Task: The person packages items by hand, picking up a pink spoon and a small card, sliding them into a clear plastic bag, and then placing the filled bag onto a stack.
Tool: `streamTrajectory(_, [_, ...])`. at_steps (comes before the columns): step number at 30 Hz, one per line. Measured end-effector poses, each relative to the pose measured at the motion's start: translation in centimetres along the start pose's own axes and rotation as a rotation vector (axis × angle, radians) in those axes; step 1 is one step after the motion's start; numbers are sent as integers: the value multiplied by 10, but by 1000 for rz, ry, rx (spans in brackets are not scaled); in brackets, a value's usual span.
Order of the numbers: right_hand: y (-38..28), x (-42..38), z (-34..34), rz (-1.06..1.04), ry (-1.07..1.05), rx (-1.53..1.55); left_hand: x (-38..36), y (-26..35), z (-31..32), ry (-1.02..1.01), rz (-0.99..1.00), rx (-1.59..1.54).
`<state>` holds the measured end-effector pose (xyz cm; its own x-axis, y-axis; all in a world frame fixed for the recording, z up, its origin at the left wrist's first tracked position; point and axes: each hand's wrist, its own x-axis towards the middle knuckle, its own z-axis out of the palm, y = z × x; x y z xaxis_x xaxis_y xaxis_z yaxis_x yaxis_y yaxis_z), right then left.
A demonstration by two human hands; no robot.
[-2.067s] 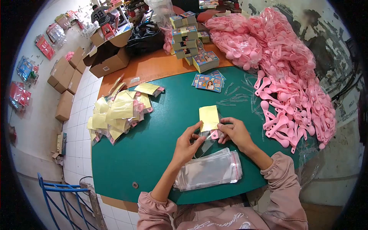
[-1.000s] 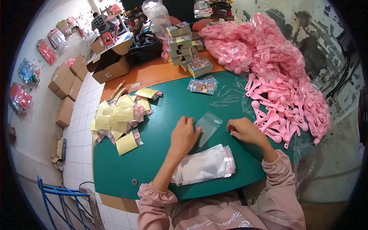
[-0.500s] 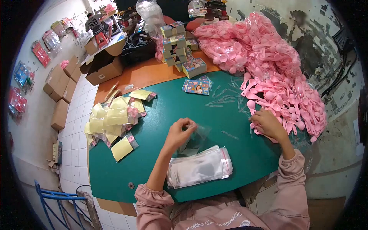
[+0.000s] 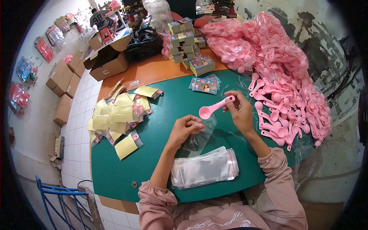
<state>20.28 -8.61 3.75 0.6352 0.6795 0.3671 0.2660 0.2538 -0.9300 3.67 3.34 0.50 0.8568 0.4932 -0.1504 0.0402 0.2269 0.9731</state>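
Note:
My right hand (image 4: 240,111) grips a pink measuring spoon (image 4: 209,110) by the end of its handle. The spoon's bowl points left and hangs just above a clear plastic bag (image 4: 199,142). Pinched at its upper edge, that bag is in my left hand (image 4: 185,129). Below it on the green table lies a stack of clear plastic bags (image 4: 205,168). To the right, a large heap of pink spoons (image 4: 281,119) spreads over the table, near my right forearm.
Packed bags with yellow cards (image 4: 119,113) are piled at the left. Printed cards (image 4: 204,85) lie near the back, before card stacks (image 4: 183,46). Bulging bags of pink spoons (image 4: 268,46) stand back right. An open cardboard box (image 4: 109,69) and a seated person (image 4: 100,20) are farther off.
My right hand has come left from the spoon heap, bringing a pink spoon up to the bag. My left hand still holds the bag in nearly the same place.

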Motion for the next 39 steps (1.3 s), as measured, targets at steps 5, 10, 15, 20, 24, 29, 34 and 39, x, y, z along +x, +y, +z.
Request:
streamTrajectory(5, [-9,-7,2,-18,-27,-31,0,3,1,26,6,-13])
streamTrajectory(10, [-17,-3,1,-79,4,-108,0,3,4,11,31,-35])
streamTrajectory(15, [-16,-6,5,-5,-176,-158,1,-2,3,0,-13,-10])
streamTrajectory(20, [-12,-11,14,-73,-261,-250,2,-5,3,-42,68,21])
streamTrajectory(24, [3,-10,16,94,-192,-102,1,1,-3,-127,-26,-78])
streamTrajectory(29, [6,-8,13,142,-180,-26,2,0,-18,-312,-94,-61])
streamTrajectory(34, [15,-7,26,-414,-508,-330,5,-8,-18,-240,-93,-253])
streamTrajectory(39, [40,74,6,-78,-399,-430,9,3,-18,-175,-70,-489])
